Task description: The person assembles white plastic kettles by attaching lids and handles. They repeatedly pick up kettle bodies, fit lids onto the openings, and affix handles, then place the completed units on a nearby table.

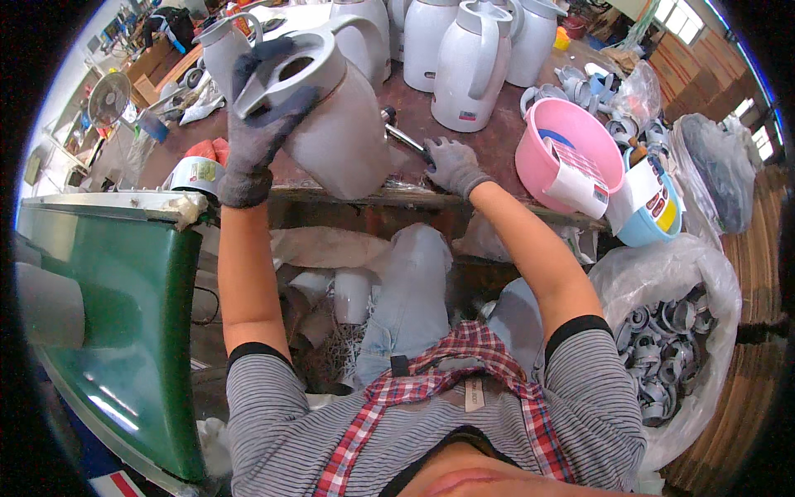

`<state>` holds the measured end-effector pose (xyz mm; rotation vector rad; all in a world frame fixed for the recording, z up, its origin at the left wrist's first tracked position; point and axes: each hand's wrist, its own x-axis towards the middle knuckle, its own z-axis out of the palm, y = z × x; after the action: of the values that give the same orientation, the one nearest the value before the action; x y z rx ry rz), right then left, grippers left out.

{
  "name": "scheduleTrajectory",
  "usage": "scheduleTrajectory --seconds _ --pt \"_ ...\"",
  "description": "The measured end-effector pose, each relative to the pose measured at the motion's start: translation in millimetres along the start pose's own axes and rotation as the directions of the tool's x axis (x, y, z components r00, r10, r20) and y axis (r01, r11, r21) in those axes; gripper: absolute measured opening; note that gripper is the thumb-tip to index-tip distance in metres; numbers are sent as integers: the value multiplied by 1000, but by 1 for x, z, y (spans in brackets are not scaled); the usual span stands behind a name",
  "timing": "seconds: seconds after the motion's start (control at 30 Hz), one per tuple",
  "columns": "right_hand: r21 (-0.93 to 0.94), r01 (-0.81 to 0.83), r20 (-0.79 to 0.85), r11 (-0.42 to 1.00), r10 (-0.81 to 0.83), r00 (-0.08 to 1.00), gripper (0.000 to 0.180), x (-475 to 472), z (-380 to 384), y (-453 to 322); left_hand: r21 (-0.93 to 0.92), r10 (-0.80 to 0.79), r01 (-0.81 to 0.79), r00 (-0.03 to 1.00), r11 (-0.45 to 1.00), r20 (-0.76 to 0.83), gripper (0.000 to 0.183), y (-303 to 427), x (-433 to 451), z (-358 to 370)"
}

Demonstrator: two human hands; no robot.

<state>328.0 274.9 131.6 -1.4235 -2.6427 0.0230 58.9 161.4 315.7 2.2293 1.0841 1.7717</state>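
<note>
My left hand, in a grey work glove, grips the collar of a grey vacuum jug near its spout. The jug is tilted over the table's front edge, its round top opening uncovered and its loop handle pointing away. My right hand, also gloved, lies low at the table edge with its fingers around the dark grip of a metal-shafted tool. The tool's black head is partly behind the jug, so its exact kind is unclear.
Several similar jugs stand at the back of the brown table. Right of my hand are a pink basin and a light blue basin. A plastic-lined bag holds grey collars. A green panel stands at left.
</note>
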Motion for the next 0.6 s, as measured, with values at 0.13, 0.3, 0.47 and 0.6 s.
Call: scheduleTrajectory --seconds 0.13,0.3,0.47,0.6 --pt "269 -90 -19 959 99 995 49 7 21 15 -105 -192 194 981 975 26 57 -44 -2 8" --pt "929 -332 308 166 153 939 35 -11 -9 14 -242 -173 186 982 952 76 40 -71 5 2" --pt "999 -19 9 48 195 981 32 -40 -121 4 189 295 -293 955 937 17 29 -75 7 6" --pt "979 43 -54 197 53 997 33 -65 -205 1 120 138 -141 990 983 34 33 -70 4 8"
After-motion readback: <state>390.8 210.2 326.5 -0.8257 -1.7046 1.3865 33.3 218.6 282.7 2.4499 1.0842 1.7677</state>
